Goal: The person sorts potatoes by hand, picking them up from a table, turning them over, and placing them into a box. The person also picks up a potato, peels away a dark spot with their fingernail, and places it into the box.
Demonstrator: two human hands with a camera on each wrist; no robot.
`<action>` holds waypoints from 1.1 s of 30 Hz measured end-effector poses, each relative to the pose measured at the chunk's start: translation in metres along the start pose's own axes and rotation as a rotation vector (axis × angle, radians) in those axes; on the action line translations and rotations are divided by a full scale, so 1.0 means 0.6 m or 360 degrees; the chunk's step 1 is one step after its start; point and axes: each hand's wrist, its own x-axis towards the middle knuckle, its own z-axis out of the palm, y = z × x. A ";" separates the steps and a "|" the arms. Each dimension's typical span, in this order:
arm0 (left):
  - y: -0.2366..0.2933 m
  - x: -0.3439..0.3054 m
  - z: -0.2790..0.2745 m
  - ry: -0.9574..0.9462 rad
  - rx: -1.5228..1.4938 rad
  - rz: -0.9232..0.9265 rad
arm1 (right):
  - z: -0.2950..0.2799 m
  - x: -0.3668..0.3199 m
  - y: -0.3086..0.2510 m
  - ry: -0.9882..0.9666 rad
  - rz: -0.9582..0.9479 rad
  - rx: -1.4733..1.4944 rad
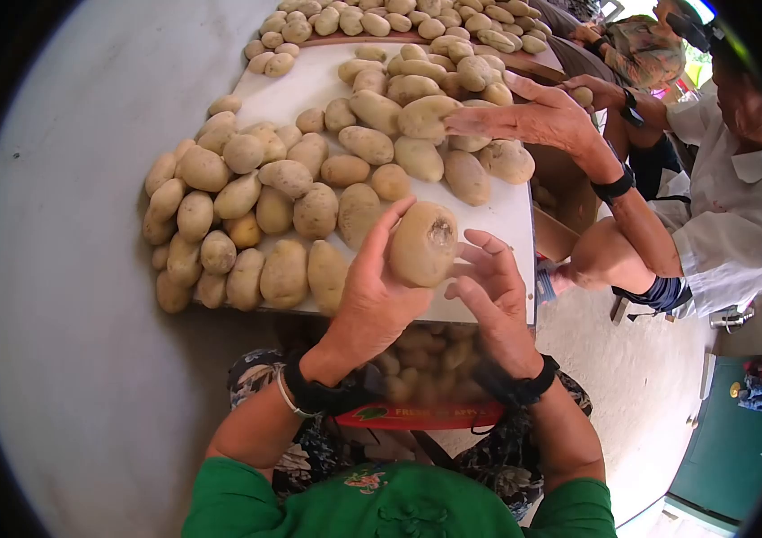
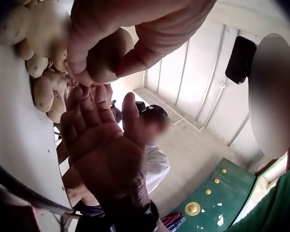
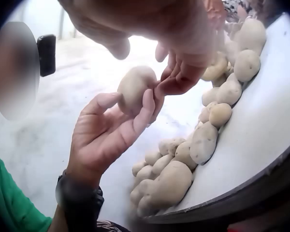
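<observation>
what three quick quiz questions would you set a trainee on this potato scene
1. True or false: the left hand grips a potato.
2. The right hand is: A open beside that potato, B holding a knife, C clenched in a fist.
3. What does the other person's hand rest on?
Key: 1 true; 2 A; 3 the potato pile on the table.

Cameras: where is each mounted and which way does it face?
Head: on the person's head, looking down at the table; both forearms, left hand and right hand show.
Left wrist: on that wrist, facing past its own fingers at the right palm.
Right wrist: on that wrist, facing past its own fingers at the left hand.
All three share the potato the left hand grips.
</observation>
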 end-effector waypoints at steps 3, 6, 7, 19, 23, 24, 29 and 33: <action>-0.011 0.000 0.008 -0.0056 0.0110 0.0001 | 0.002 -0.001 -0.001 0.0026 0.0009 0.0015; -0.015 0.001 0.011 -0.0096 0.0097 -0.0080 | -0.003 0.002 0.004 0.0029 0.0036 -0.0006; -0.016 0.001 0.012 -0.0095 -0.0012 -0.0163 | -0.004 0.002 0.006 0.0085 0.0053 -0.0062; -0.028 0.012 0.041 -0.0080 0.0000 -0.0300 | -0.032 0.000 0.007 0.0282 -0.0044 -0.0244; -0.026 0.013 0.051 -0.0079 0.0021 -0.0396 | -0.033 -0.003 0.009 0.0304 -0.0088 -0.0175; -0.029 0.014 0.053 -0.0060 0.0043 -0.0323 | -0.033 -0.004 0.009 0.0310 -0.0087 -0.0179; -0.043 0.016 0.057 -0.0035 -0.0014 -0.0269 | -0.036 -0.003 0.010 0.0279 -0.0197 -0.0256; -0.049 0.020 0.063 -0.0008 -0.0013 -0.0183 | -0.033 -0.002 0.011 0.0309 -0.0219 -0.0177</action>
